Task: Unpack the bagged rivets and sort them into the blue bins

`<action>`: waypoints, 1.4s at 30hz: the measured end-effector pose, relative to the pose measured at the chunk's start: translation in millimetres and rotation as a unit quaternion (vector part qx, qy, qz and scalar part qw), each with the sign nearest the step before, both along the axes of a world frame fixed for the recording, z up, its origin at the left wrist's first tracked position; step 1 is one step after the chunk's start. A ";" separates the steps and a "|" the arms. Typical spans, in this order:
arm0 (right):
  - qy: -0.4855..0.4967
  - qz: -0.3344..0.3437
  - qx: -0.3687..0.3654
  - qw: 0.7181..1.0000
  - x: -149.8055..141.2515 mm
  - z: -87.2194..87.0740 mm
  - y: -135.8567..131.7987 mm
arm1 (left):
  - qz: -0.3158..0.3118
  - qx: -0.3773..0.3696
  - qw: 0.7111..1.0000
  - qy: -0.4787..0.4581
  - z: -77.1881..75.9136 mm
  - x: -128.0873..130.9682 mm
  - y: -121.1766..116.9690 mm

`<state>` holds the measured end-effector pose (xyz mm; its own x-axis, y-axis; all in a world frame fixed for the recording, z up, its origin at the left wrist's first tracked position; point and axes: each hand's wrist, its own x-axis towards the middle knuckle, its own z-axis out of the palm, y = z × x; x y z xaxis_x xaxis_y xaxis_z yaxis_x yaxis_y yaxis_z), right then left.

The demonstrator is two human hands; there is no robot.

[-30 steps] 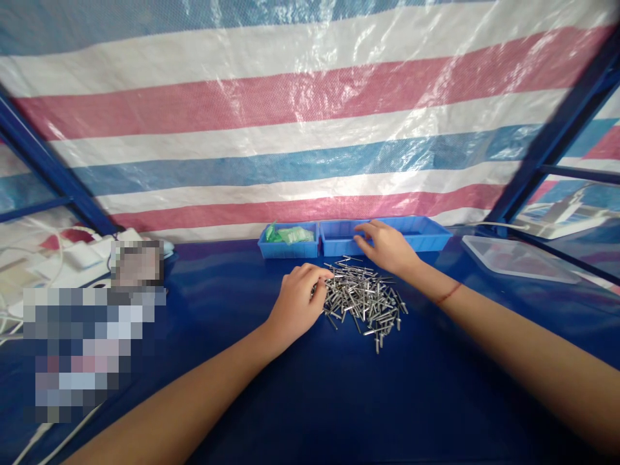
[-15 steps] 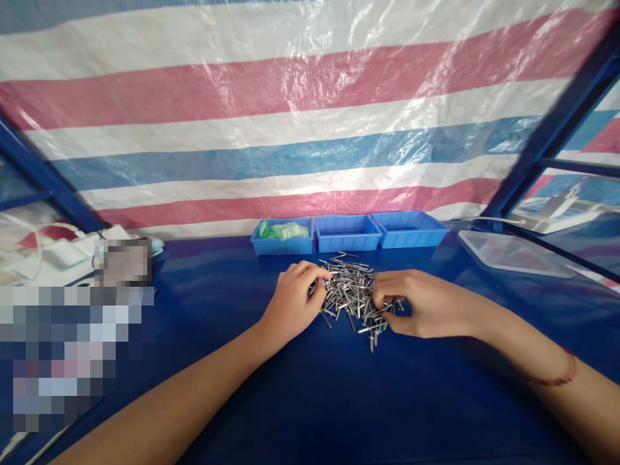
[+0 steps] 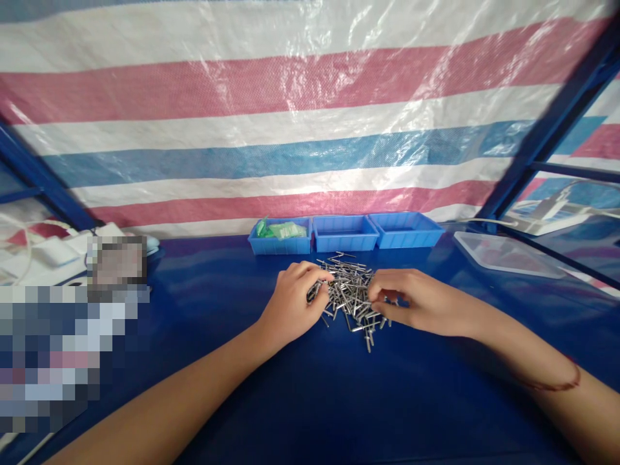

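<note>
A loose pile of silver pop rivets [image 3: 349, 294] lies on the blue table, long thin pins pointing every way. My left hand [image 3: 298, 297] curls round the pile's left edge, with some rivets showing between its thumb and forefinger. At the right edge, my right hand [image 3: 411, 300] has its fingers bent and the thumb drawn up close to them, over the rivets there. How many rivets either hand holds is hidden by the fingers. A few rivets stick out toward me at the front of the pile.
Behind the pile stand three blue bins in a row: the left bin [image 3: 279, 245] with green-and-clear plastic packets [image 3: 285, 230], the middle bin [image 3: 345, 243] and the right bin [image 3: 409, 239]. A translucent lid [image 3: 504, 254] lies right. White power strips [image 3: 58, 255] and cables sit left.
My right hand has shifted slightly left, and its thumb has come nearer the fingertips. My left hand keeps about the same place and curl. The view has moved a little.
</note>
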<state>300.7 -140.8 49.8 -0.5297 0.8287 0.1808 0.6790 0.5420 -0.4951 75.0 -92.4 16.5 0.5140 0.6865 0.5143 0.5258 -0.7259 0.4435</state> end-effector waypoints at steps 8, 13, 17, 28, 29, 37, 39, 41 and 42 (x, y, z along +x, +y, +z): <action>0.335 -0.051 -0.099 0.936 -27.9 -1.0 -9.3 | -0.106 -0.094 0.986 -0.088 6.7 9.5 -26.0; 0.377 -0.058 -0.123 0.916 -36.7 -8.4 -8.9 | -0.090 -0.153 0.978 -0.112 5.9 11.9 -28.9; 0.386 -0.083 -0.122 0.911 -39.0 -12.0 -8.0 | -0.070 -0.151 0.980 -0.108 4.0 10.5 -26.5; 0.341 -0.102 -0.012 0.934 -39.5 -14.4 -10.8 | -0.053 -0.123 0.980 -0.146 2.3 13.5 -26.4; 0.333 -0.106 -0.004 0.937 -39.0 -15.0 -10.6 | -0.047 -0.119 0.980 -0.153 2.5 13.2 -26.3; 0.282 -0.123 0.052 0.950 -37.4 -20.0 -5.2 | -0.024 -0.071 0.980 -0.182 4.2 10.7 -27.2; 0.268 -0.112 0.059 0.955 -37.7 -20.6 -4.3 | -0.027 -0.069 0.980 -0.183 3.7 10.9 -27.7; 0.254 -0.096 0.064 0.960 -38.2 -21.1 -4.5 | -0.028 -0.070 0.980 -0.184 2.8 11.2 -27.9; 0.249 -0.086 0.065 0.963 -38.5 -21.2 -4.7 | -0.028 -0.072 0.980 -0.184 2.2 11.2 -27.8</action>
